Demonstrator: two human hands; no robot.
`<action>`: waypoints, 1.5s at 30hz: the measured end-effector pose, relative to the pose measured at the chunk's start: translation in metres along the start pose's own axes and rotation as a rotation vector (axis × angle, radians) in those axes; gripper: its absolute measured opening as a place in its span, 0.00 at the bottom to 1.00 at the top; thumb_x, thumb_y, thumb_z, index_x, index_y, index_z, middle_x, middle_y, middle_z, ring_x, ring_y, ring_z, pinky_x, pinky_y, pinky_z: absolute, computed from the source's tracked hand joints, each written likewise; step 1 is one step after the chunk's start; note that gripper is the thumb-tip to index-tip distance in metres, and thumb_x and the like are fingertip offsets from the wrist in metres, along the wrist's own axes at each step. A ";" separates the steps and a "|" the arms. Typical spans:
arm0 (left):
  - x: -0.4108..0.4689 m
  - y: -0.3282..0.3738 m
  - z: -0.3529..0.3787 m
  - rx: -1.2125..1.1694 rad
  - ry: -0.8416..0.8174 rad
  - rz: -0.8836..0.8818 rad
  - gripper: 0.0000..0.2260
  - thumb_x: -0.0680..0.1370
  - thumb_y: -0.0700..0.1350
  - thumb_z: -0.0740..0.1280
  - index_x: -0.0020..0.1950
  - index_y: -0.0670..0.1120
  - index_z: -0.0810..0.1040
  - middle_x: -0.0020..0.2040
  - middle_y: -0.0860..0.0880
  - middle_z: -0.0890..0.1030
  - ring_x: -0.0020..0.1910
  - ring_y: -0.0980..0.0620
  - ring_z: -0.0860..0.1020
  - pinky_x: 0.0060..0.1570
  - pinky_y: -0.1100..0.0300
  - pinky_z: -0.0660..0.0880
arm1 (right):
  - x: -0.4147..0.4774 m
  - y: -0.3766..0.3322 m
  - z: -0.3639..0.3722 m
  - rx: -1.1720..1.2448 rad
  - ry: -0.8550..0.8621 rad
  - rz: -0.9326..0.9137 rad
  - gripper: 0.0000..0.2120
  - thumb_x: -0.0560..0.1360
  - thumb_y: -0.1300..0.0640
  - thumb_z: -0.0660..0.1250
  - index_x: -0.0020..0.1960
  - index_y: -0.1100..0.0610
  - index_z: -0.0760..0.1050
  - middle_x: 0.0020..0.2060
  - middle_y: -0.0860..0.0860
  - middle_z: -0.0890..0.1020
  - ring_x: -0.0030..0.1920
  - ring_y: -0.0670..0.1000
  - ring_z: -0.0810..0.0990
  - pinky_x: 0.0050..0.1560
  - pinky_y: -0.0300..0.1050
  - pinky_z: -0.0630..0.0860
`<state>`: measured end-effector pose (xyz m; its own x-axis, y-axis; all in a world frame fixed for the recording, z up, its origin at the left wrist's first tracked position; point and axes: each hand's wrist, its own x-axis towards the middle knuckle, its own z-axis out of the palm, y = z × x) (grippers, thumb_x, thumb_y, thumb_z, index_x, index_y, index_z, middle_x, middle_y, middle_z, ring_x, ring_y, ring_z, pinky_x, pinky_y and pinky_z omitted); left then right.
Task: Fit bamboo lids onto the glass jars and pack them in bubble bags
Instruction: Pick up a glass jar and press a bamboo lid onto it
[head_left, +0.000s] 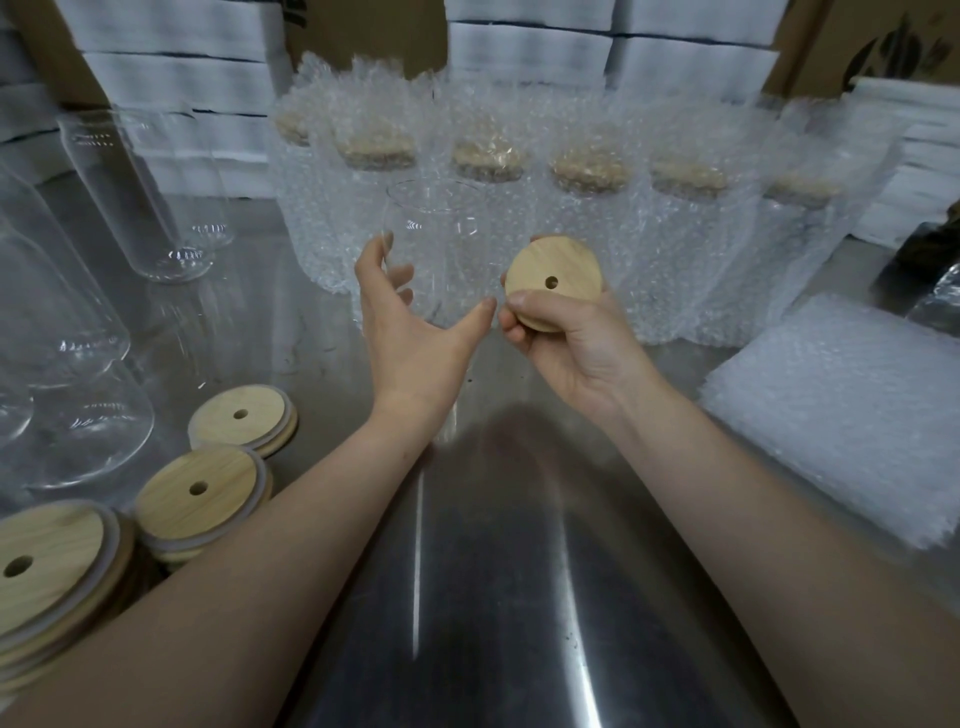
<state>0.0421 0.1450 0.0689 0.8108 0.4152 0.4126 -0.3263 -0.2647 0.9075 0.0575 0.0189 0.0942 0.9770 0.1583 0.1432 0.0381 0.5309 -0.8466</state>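
A clear glass jar stands upright at the middle of the steel table, its mouth uncovered. My left hand curves round its left side, fingers behind the glass and thumb in front. Just to the right, my right hand pinches a round bamboo lid with a small centre hole, tilted towards me and level with the jar's middle. Behind them stands a row of several lidded jars in bubble bags.
Several empty glass jars stand at the left. Loose bamboo lids lie stacked at the near left. A pile of flat bubble bags lies at the right. White boxes and cardboard are stacked along the back.
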 end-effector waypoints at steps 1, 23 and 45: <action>0.000 0.000 0.000 0.000 0.000 0.000 0.40 0.69 0.49 0.79 0.73 0.52 0.58 0.68 0.49 0.69 0.65 0.53 0.71 0.68 0.50 0.69 | 0.000 0.000 0.000 0.009 -0.021 0.003 0.23 0.66 0.75 0.66 0.55 0.54 0.75 0.38 0.57 0.77 0.31 0.52 0.78 0.31 0.41 0.75; 0.000 -0.001 0.000 -0.027 -0.007 -0.031 0.42 0.67 0.52 0.80 0.73 0.54 0.58 0.64 0.50 0.70 0.63 0.54 0.71 0.66 0.50 0.71 | -0.006 -0.007 0.009 0.026 -0.148 0.004 0.26 0.65 0.61 0.71 0.62 0.61 0.72 0.35 0.46 0.82 0.37 0.43 0.81 0.41 0.38 0.78; -0.002 0.004 -0.002 -0.004 -0.026 0.001 0.41 0.69 0.49 0.79 0.74 0.50 0.57 0.69 0.48 0.68 0.65 0.53 0.70 0.68 0.50 0.69 | -0.006 -0.003 0.001 -0.122 0.001 -0.070 0.08 0.81 0.53 0.64 0.52 0.59 0.75 0.49 0.64 0.81 0.39 0.57 0.85 0.26 0.42 0.77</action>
<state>0.0382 0.1449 0.0715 0.8229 0.3919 0.4115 -0.3293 -0.2612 0.9074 0.0510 0.0170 0.0960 0.9713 0.1234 0.2032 0.1310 0.4352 -0.8907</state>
